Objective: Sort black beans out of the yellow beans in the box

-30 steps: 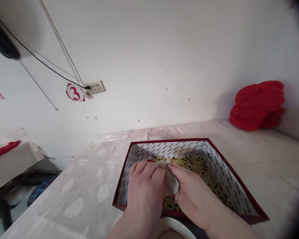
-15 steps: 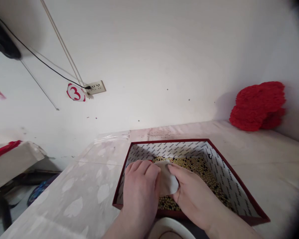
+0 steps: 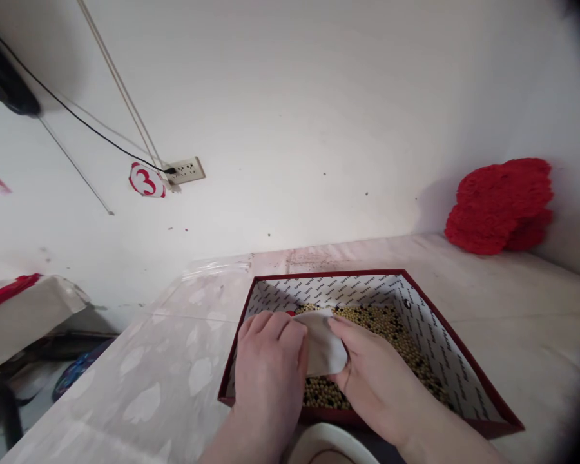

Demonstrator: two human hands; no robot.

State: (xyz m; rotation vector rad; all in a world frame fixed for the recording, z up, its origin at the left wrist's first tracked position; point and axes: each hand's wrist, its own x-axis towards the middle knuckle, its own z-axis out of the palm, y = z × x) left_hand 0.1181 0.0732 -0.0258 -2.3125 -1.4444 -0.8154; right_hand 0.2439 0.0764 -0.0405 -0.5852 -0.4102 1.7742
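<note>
A dark red box (image 3: 468, 377) with a printed white lining sits on the table and holds a layer of yellow and dark beans (image 3: 386, 325). Over its near left part, my left hand (image 3: 268, 374) and my right hand (image 3: 374, 380) both grip a small white cloth pouch (image 3: 323, 345) between them. The pouch hangs just above the beans. A small red bit shows beside my left fingers.
A white bowl rim (image 3: 328, 444) peeks out below my wrists at the near edge. A red fluffy bundle (image 3: 500, 203) leans in the far right corner. The pale marbled table (image 3: 164, 380) meets a white wall with a socket (image 3: 186, 169) and a number tag (image 3: 146, 180).
My left hand has slid a little to the left, and more of the white pouch shows between the hands. The right hand has barely moved.
</note>
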